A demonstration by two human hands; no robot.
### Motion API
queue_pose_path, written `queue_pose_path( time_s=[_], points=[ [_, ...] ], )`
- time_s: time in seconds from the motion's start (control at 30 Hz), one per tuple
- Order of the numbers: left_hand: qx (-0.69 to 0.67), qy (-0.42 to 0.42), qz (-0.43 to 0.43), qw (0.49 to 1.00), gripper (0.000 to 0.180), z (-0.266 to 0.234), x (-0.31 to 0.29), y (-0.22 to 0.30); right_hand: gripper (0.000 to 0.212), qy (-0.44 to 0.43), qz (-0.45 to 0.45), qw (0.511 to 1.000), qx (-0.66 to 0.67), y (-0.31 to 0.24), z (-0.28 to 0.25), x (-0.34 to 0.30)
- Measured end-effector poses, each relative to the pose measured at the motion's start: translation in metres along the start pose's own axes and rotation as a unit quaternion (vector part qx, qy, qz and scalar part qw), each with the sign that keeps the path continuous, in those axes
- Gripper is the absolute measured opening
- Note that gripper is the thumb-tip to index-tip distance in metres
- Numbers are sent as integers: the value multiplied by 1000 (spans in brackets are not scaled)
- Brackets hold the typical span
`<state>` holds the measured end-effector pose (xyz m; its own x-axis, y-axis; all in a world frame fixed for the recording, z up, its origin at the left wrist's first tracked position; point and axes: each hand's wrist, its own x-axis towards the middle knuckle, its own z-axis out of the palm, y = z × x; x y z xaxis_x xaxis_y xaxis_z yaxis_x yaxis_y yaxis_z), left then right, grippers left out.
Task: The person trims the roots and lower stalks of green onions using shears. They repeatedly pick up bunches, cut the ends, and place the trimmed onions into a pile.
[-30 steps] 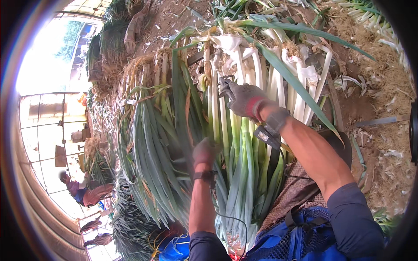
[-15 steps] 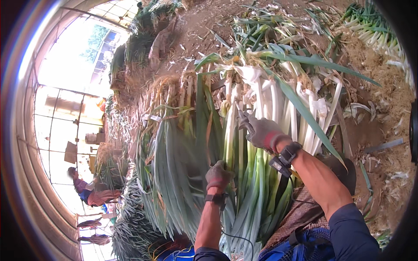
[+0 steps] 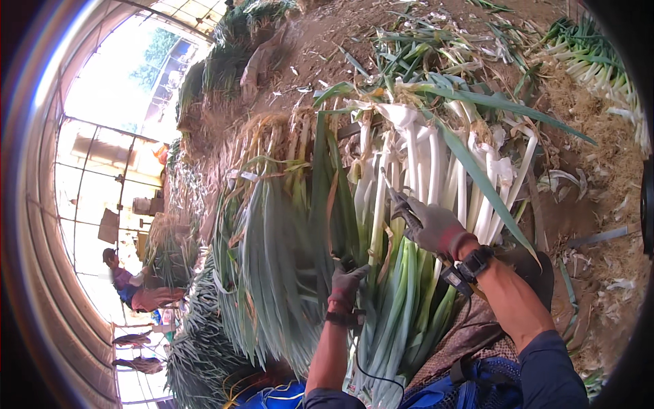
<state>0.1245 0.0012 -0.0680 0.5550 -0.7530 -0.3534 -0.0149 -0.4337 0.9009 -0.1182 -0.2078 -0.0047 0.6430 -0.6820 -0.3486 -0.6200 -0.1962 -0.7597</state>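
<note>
In front of me lies a broad heap of leeks, with white shanks (image 3: pixel 436 163) pointing away and long green leaves (image 3: pixel 279 252) spread toward me. My left hand (image 3: pixel 347 283), in a grey and red glove, is curled closed at the green part of one leek (image 3: pixel 377 228); part of its grip is hidden. My gloved right hand (image 3: pixel 430 221) is closed around a slim pointed tool, by its look a small knife (image 3: pixel 386 178). The tip lies beside the white shank of that same leek. The fingers hide its handle.
Trimmed leaves and peelings (image 3: pixel 436 51) litter the soil beyond the heap. More leeks (image 3: pixel 593 51) lie at the far right, near a flat metal strip (image 3: pixel 599 236). Another pile (image 3: pixel 201 341) stands at my left. A person (image 3: pixel 133 283) sits farther left. A cable (image 3: pixel 371 371) runs below my left wrist.
My right hand has drawn slightly toward me and right, the tool staying near the leek's shank. My left hand has turned and its fingertips now show. The whole view has shifted a little.
</note>
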Motion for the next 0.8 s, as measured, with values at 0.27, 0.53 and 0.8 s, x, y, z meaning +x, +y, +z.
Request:
queue_pose_path(
  time_s=[0.27, 0.53, 0.8],
  points=[
    [179, -169, -129, 961, 14, -71, 56, 74, 91, 1, -31, 975, -221, 8, 24, -36],
    [524, 218, 357, 742, 34, -44, 118, 131, 94, 45, -3, 974, -221, 21, 42, -34],
    [357, 35, 11, 934, 38, 23, 29, -22, 84, -34, -26, 994, -101, 10, 0, -35]
  ],
)
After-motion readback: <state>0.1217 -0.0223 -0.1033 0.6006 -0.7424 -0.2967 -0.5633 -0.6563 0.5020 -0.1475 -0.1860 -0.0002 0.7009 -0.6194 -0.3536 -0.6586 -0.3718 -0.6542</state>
